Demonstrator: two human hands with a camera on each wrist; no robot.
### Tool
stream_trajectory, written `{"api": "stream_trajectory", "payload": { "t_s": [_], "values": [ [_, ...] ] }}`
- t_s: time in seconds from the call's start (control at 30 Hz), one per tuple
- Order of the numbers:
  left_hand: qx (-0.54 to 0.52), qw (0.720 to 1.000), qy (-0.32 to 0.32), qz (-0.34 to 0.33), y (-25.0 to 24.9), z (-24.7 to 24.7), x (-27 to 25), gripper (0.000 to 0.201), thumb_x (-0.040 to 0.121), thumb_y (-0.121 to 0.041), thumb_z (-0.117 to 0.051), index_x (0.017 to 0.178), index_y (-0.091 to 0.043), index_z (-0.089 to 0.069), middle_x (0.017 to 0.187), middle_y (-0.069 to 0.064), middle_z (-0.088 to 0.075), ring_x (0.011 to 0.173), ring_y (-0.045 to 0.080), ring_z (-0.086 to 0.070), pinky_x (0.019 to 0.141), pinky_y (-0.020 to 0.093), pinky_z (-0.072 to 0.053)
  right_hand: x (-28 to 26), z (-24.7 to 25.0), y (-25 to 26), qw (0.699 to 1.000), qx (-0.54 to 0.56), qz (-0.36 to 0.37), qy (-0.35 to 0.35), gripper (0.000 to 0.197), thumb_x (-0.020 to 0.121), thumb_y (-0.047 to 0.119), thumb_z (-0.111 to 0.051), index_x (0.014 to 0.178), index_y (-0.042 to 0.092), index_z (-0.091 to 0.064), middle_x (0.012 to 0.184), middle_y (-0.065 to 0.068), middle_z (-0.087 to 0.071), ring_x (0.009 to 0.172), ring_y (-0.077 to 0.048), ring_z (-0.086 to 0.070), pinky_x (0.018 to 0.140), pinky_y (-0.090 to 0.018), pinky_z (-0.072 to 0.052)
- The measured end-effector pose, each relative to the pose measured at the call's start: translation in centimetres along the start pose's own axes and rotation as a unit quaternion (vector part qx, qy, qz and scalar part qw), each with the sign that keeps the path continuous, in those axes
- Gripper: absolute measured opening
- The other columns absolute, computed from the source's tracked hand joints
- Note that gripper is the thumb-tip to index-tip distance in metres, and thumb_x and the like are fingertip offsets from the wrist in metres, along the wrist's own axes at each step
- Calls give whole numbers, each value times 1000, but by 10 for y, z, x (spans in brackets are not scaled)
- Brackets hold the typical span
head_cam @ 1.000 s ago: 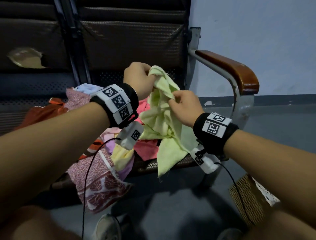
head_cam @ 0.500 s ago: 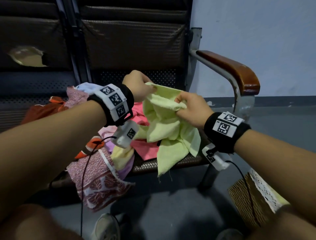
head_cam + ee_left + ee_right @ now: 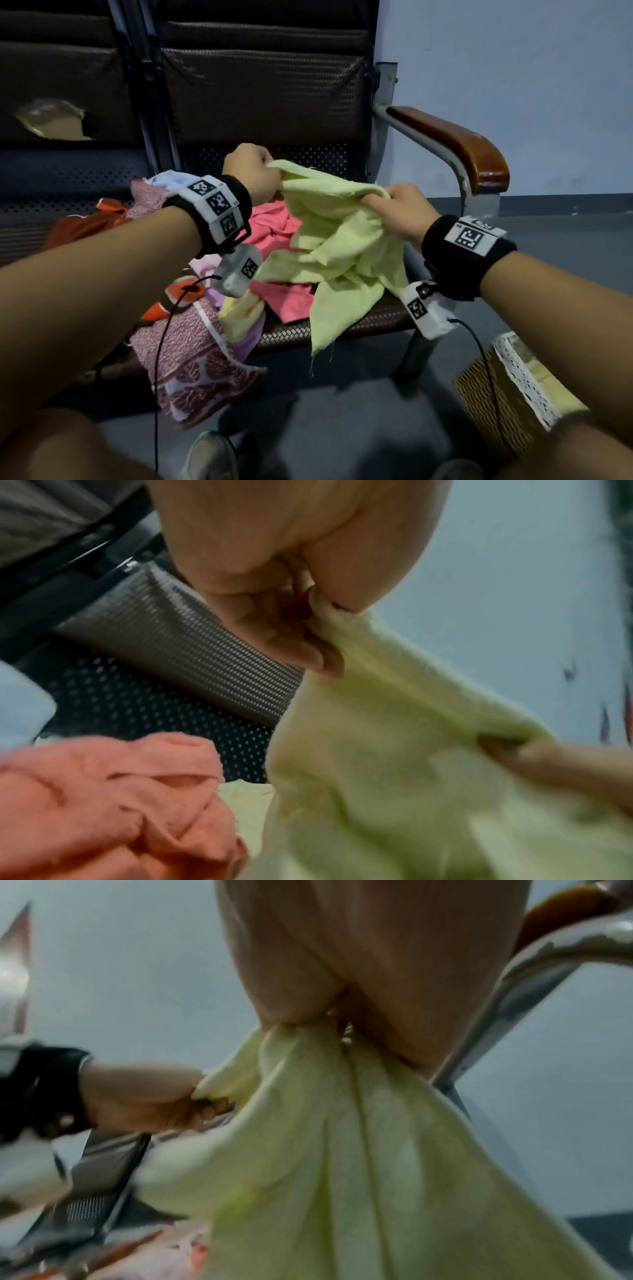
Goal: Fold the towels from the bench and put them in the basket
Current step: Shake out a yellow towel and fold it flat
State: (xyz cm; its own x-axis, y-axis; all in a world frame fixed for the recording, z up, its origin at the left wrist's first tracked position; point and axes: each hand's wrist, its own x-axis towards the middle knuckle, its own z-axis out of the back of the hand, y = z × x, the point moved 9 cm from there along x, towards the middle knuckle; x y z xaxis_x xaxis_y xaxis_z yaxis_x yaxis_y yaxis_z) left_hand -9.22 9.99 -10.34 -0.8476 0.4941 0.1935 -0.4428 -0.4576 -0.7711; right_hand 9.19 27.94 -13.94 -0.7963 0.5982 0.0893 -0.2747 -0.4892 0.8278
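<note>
A light green towel (image 3: 337, 240) hangs above the bench seat (image 3: 370, 320), its top edge stretched between both hands. My left hand (image 3: 251, 171) grips its left corner in a fist; the left wrist view shows the fingers (image 3: 284, 639) curled round the green towel (image 3: 394, 750). My right hand (image 3: 399, 209) pinches the edge further right, and the cloth (image 3: 342, 1150) falls in folds below it. A pile of other towels lies on the seat: pink (image 3: 274, 229), patterned maroon (image 3: 191, 363), orange (image 3: 78, 226). The wicker basket (image 3: 493, 401) stands on the floor at the lower right.
The bench has a dark mesh backrest (image 3: 263, 92) and a brown wooden armrest (image 3: 455, 144) on a metal frame to the right of my hands. A grey wall stands behind. Grey floor (image 3: 342, 411) lies in front of the bench, with my shoe (image 3: 209, 455) at the bottom.
Both hands have moved apart, the right one to the right, and dropped lower. The bunched green towel has been drawn out wider between them.
</note>
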Motion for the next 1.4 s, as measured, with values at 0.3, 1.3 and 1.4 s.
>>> {"api": "stream_trajectory", "payload": {
  "t_s": [0.3, 1.3, 1.4],
  "values": [
    [-234, 972, -14, 22, -2, -3, 1, 42, 86, 8, -41, 93, -17, -74, 95, 14, -71, 78, 28, -73, 53, 25, -56, -7, -6, 16, 901, -419, 108, 23, 30, 88, 45, -67, 79, 18, -60, 75, -3, -59, 75, -27, -58, 65, -34, -46],
    [-153, 987, 45, 33, 29, -12, 8, 25, 98, -16, -48, 75, -17, -57, 68, -2, -50, 61, 13, -47, 49, 21, -37, -18, 19, -7, 954, -278, 47, 99, 43, 83, 1, -48, 114, 27, -63, 116, 2, -63, 108, -24, -59, 95, -42, -52],
    [-187, 981, 24, 43, 34, -3, 12, 26, 94, -31, -57, 70, -20, -56, 70, -4, -53, 71, 18, -53, 62, 22, -44, -18, 25, -7, 966, -229, 53, 104, 31, 90, 6, -46, 93, 31, -65, 101, 0, -68, 97, -24, -62, 89, -38, -51]
  ]
}}
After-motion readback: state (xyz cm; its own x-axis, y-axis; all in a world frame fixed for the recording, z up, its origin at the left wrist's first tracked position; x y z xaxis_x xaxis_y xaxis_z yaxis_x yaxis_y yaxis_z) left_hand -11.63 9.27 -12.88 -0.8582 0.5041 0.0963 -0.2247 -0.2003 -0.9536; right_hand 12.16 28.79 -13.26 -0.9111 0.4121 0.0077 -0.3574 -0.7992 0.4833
